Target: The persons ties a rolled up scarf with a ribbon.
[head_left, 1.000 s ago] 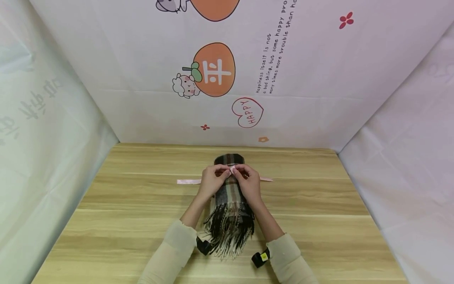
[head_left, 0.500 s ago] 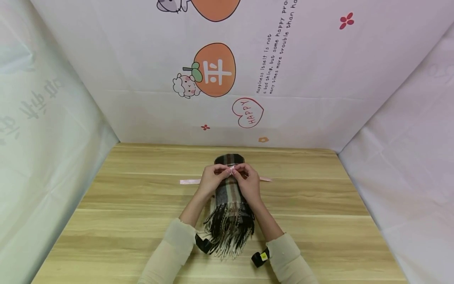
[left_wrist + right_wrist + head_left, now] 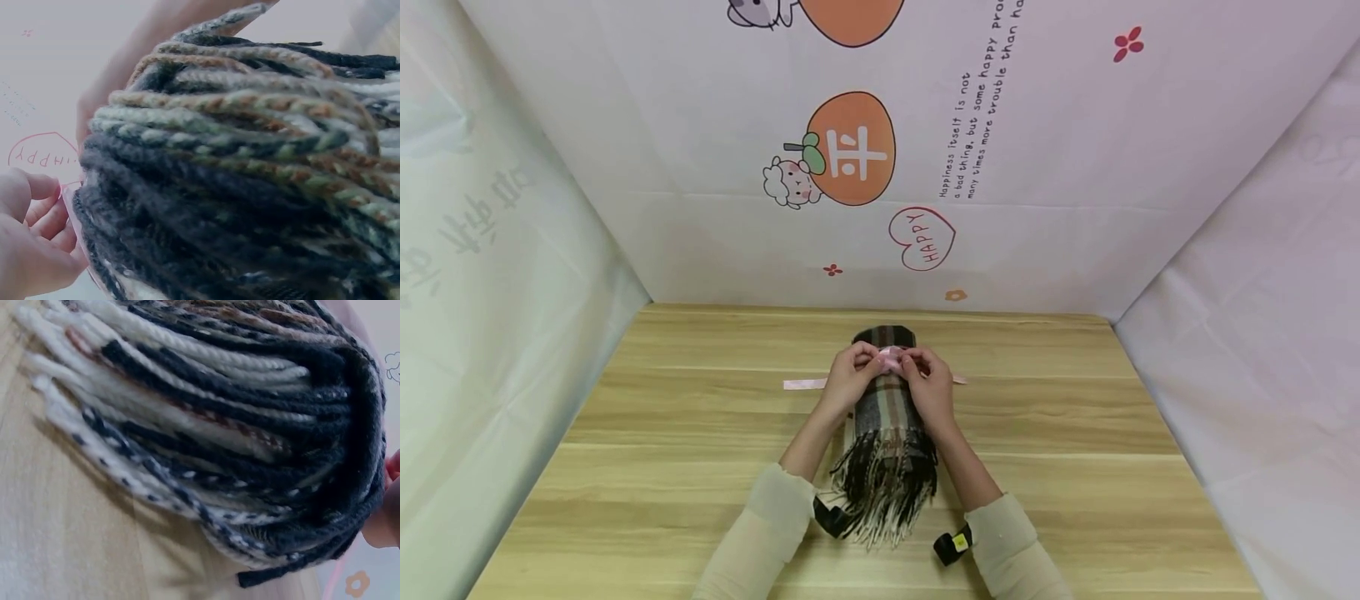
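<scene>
A rolled plaid scarf (image 3: 887,408) in black, grey, cream and brown lies on the wooden table, its twisted fringe (image 3: 887,492) toward the person. Across its far part runs a pink ribbon (image 3: 891,359), gathered in a loop or knot on top of the roll. My left hand (image 3: 850,377) pinches the ribbon from the left, thumb and fingers bent together. From the right, my right hand (image 3: 931,390) pinches it too. One ribbon tail shows beyond each hand on the table. Fringe (image 3: 237,150) fills most of the left wrist view, and fringe (image 3: 206,437) also covers much of the right wrist view.
Black straps with camera mounts (image 3: 952,544) sit at both wrists, under the cream sleeves (image 3: 1011,537). White printed cloth (image 3: 1037,225) walls in the wooden table (image 3: 1075,483) at the back and on both sides.
My hands have drawn slightly apart, and more pink ribbon now shows spread between them. The left and right tails reach out a little less far than before.
</scene>
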Demonstrator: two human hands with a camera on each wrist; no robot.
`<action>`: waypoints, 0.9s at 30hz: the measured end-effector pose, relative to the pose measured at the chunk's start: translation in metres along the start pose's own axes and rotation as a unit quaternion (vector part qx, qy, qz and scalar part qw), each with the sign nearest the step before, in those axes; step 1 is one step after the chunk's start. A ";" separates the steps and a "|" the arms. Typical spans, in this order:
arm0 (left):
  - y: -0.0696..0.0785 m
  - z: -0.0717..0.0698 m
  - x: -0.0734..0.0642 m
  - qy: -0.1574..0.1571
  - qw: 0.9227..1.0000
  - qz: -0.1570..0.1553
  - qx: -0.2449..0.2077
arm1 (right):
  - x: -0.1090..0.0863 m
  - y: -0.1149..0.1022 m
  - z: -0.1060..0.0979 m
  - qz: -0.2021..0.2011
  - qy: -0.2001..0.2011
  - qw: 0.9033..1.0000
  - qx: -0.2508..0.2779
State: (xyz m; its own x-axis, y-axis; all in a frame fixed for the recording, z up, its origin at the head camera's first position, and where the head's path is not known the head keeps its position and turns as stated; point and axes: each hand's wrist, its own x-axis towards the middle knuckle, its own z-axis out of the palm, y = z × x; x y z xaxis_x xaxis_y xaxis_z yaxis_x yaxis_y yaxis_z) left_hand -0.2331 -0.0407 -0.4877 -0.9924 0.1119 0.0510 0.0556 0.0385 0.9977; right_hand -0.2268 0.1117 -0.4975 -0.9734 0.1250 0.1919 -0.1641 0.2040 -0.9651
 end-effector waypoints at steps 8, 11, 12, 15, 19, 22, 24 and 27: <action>-0.002 0.000 0.000 -0.002 1.000 0.012 0.005 | 0.001 -0.003 -0.005 0.055 -0.047 0.997 -0.034; -0.002 0.000 0.000 -0.006 1.000 0.015 0.003 | 0.003 -0.005 -0.007 0.073 -0.073 0.995 -0.011; -0.001 0.000 0.001 -0.009 1.000 0.016 0.004 | 0.004 -0.005 -0.007 0.078 -0.080 0.994 -0.002; -0.001 0.000 0.001 -0.015 1.000 0.012 0.009 | 0.006 -0.005 -0.008 0.091 -0.094 0.991 0.017; 0.016 -0.001 -0.007 -0.021 1.000 0.009 0.013 | 0.006 -0.013 -0.012 0.111 -0.109 0.987 0.034; 0.027 -0.001 -0.012 -0.026 1.000 0.010 0.011 | 0.008 -0.013 -0.013 0.122 -0.115 0.985 0.040; 0.020 -0.001 -0.009 -0.025 1.000 0.008 0.011 | 0.009 -0.011 -0.012 0.121 -0.116 0.985 0.027; 0.007 0.000 -0.002 -0.019 1.000 0.004 0.013 | 0.011 -0.011 -0.011 0.120 -0.124 0.985 -0.003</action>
State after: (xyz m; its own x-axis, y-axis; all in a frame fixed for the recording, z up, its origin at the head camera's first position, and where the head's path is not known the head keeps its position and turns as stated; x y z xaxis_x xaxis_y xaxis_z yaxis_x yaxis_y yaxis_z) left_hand -0.2311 -0.0408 -0.4812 -0.9870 0.1504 0.0574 0.0674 0.0627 0.9958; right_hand -0.2338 0.1215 -0.4828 -0.9932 -0.0704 -0.0923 0.0764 0.2023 -0.9763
